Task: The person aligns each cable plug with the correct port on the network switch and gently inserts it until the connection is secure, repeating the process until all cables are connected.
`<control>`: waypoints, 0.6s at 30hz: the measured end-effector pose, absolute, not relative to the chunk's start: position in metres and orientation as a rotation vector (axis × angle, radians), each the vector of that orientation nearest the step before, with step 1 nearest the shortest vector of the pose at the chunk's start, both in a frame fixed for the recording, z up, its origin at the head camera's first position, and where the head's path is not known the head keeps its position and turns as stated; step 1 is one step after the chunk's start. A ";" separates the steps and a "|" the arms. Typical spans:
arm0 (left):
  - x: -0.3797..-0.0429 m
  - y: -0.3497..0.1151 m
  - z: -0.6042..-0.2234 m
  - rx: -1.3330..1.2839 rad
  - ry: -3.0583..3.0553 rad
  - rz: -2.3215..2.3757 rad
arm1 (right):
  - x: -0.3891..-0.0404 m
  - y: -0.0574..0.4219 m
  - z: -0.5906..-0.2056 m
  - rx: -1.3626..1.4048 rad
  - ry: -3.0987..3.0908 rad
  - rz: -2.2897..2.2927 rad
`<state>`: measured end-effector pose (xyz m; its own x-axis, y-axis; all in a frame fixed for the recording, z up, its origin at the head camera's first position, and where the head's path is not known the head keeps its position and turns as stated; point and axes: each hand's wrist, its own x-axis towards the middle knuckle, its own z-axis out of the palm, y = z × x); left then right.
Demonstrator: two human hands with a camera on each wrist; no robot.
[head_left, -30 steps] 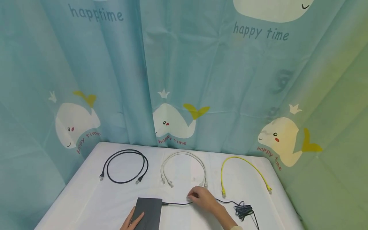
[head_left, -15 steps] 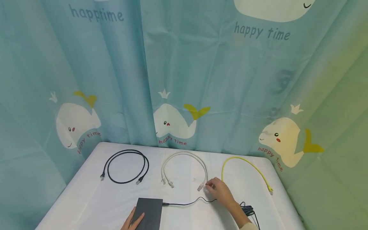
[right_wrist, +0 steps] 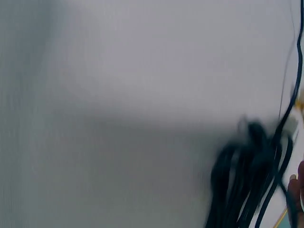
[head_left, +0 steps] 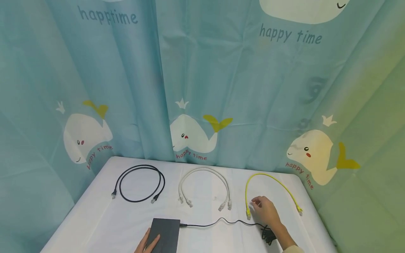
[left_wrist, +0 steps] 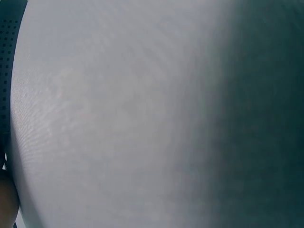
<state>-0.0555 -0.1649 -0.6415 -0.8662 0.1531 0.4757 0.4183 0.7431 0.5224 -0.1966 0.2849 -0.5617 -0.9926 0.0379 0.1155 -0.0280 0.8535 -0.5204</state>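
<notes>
In the head view my left hand (head_left: 146, 243) rests on a dark grey box (head_left: 164, 233), one finger along its left edge and the thumb on top. The left wrist view shows the box's perforated side (left_wrist: 5, 71) and part of a finger. A thin black cord (head_left: 205, 226) is plugged into the box's right side and runs to a bundled coil (head_left: 268, 236). My right hand (head_left: 267, 210), loosely bent with nothing visible in it, is just right of a yellow network cable (head_left: 246, 191). Its fingertips are close to that cable's left end; touch cannot be told.
A black network cable (head_left: 136, 201) lies looped at the back left of the white table (head_left: 104, 225). White network cables (head_left: 202, 168) curve at the middle back. A blue whale-print curtain (head_left: 202, 70) hangs behind the table.
My right hand has moved rightward, from above the cord past the white cables' ends to the yellow cable. The cord lies uncovered along most of its length. My left hand stays on the box.
</notes>
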 end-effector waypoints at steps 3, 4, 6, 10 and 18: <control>-0.055 -0.164 -0.642 -0.407 -2.545 -0.879 | -0.197 0.300 -0.562 -0.043 -2.882 0.850; -0.055 -0.164 -0.642 -0.406 -2.546 -0.885 | -0.198 0.305 -0.562 -0.060 -2.874 0.858; -0.055 -0.163 -0.642 -0.397 -2.553 -0.897 | -0.198 0.314 -0.562 -0.091 -2.871 0.856; -0.055 -0.165 -0.642 -0.413 -2.547 -0.886 | -0.199 0.328 -0.560 -0.126 -2.879 0.829; -0.057 -0.167 -0.642 -0.497 -2.519 -0.933 | -0.198 0.350 -0.553 -0.207 -2.883 0.826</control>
